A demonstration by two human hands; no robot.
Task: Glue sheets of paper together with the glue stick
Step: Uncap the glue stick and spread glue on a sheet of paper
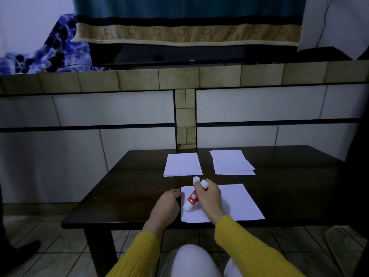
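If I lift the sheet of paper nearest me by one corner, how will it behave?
The near sheet is single and thin, so it will likely droop and feel nearly weightless. It lies flat on a glossy dark table, so a push would probably slide it; that may be why the left hand rests at its edge while the right hand grips the glue stick.

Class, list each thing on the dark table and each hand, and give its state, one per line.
Red-and-white glue stick: tilted, tip on near sheet.
White cap: off, in right hand.
Near white sheet: flat.
Left hand: rests at sheet's edge.
Right hand: grips glue stick.
Two far paper stacks: flat.
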